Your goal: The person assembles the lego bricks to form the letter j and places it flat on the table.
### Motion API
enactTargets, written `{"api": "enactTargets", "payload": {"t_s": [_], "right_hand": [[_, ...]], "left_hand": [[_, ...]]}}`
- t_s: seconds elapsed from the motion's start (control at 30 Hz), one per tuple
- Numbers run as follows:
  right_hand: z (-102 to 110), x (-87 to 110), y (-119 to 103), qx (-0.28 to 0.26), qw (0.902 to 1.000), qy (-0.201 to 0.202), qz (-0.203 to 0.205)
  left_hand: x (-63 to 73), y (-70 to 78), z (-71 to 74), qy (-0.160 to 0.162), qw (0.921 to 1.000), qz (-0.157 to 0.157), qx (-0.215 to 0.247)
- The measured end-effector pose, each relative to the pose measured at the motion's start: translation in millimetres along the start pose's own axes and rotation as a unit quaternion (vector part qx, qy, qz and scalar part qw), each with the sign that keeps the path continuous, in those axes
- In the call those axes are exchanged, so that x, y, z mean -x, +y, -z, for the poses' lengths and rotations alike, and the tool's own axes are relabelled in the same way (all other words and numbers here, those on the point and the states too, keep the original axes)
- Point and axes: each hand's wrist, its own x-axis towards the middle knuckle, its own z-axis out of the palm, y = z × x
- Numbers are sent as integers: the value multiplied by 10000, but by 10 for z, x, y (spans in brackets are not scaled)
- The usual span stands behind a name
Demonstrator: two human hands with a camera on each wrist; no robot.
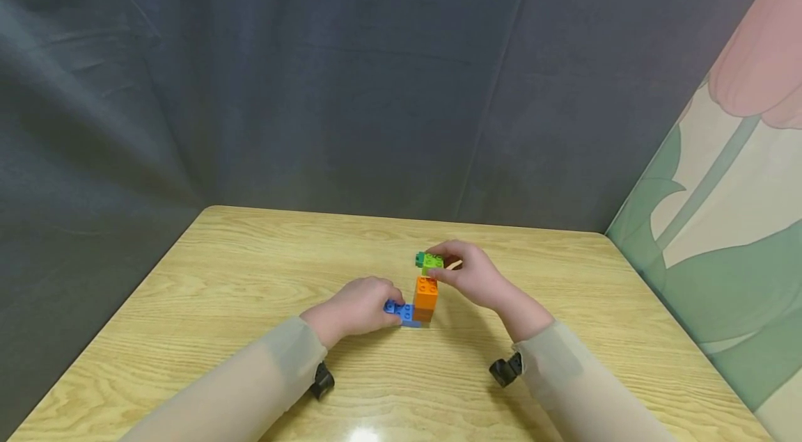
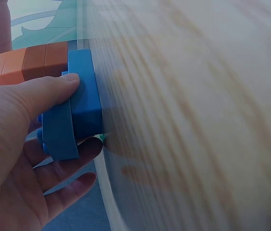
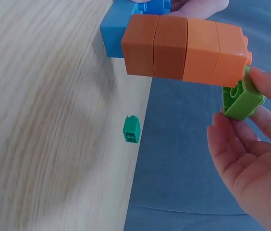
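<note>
My left hand [image 1: 368, 304] grips the blue building bricks [image 1: 407, 312] low on the tabletop. In the left wrist view, the thumb presses on one blue brick [image 2: 58, 132] joined to a longer blue one [image 2: 85, 96]. From the right end of this base rises an upright stack of orange bricks [image 1: 426, 294], darker in its lower half [image 3: 170, 47]. Between thumb and fingertips, my right hand [image 1: 471, 276] pinches a light green brick [image 1: 432, 263] right at the stack's top. Its hollow underside [image 3: 231, 98] shows in the right wrist view, tilted beside the top studs.
A small dark green brick [image 3: 131, 130] lies on the wooden table [image 1: 263, 268] behind the stack, partly hidden by the light green one from the head. A dark curtain [image 1: 351, 80] hangs past the far edge; a flower-patterned panel [image 1: 720, 219] borders the right side.
</note>
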Motion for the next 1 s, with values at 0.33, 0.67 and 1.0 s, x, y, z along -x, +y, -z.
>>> {"api": "enactTargets", "payload": {"t_s": [0.33, 0.67, 1.0], "right_hand": [[-20, 83, -48, -94, 9999, -69, 60], [-36, 132, -87, -267, 9994, -179, 156], [-34, 170, -96, -369, 9987, -253, 226]], "left_hand": [[-3, -13, -22, 29, 10000, 8, -22], [-6, -15, -18, 42, 10000, -50, -43], [-11, -12, -27, 49, 10000, -31, -33]]}}
